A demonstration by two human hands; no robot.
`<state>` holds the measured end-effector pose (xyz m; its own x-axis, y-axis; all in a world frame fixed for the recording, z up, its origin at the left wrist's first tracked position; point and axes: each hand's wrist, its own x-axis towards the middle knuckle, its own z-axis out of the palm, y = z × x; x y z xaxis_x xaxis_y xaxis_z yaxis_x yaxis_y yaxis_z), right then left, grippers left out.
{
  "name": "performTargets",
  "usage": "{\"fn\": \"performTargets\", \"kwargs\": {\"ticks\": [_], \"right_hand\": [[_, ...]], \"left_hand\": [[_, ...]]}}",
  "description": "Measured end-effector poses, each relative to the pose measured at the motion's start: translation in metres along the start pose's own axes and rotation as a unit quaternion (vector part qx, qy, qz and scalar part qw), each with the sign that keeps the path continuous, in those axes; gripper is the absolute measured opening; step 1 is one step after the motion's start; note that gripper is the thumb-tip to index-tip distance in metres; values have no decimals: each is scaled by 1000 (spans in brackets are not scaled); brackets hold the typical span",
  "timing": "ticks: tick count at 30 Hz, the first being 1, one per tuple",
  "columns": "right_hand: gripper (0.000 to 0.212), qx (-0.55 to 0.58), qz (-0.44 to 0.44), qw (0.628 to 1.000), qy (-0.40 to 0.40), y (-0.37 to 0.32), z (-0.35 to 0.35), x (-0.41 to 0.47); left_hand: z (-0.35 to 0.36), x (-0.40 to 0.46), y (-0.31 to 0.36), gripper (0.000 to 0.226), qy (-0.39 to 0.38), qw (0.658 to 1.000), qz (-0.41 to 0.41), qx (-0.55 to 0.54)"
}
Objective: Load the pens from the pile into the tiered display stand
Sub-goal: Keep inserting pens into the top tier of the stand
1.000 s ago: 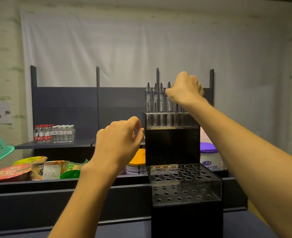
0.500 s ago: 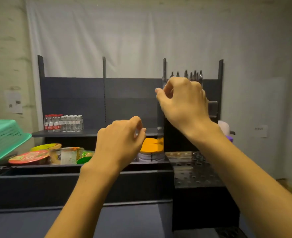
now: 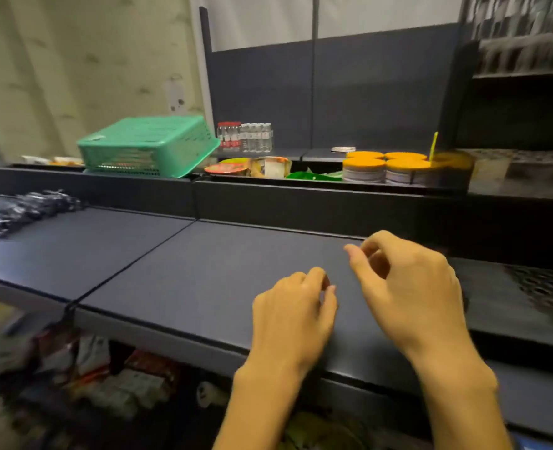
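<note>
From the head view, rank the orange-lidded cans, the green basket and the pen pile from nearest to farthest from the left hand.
From the left hand:
1. Orange-lidded cans, up and to the right, on the back ledge.
2. Green basket, up and to the left, on the same ledge.
3. Pen pile, far left on the dark shelf.

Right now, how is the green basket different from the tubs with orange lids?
The green basket is one boxy thing with walls full of little holes, lying tilted; the orange-lidded tubs are several round, solid-sided ones standing upright. The basket is green all over, while the tubs have pale sides under orange tops. The basket looks bigger than any one tub. Both sit on the dark shelving behind the counter.
</note>
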<state>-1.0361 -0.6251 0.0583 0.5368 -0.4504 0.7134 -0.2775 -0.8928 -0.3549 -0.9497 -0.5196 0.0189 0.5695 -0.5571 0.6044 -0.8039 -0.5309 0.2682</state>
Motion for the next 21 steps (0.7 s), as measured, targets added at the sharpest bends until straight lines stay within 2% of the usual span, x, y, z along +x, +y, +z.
{"fn": "performTargets", "kwargs": {"ticks": [4,8,15,21], "right_hand": [[24,40,7,998,-50,-35,28,-26],[25,32,-6,996,-87,-82,58,-29],[26,59,-23,995,-80,-200,128,-18],[26,108,3,992,-69,-308,196,-4]], "left_hand": [[-17,-29,-36,18,4,1000,-26,-4],[-39,-40,-80,18,8,998,-57,-25],[-96,-41,-202,15,17,997,-73,-14],[-153,-43,-321,16,15,995,-95,17]]}}
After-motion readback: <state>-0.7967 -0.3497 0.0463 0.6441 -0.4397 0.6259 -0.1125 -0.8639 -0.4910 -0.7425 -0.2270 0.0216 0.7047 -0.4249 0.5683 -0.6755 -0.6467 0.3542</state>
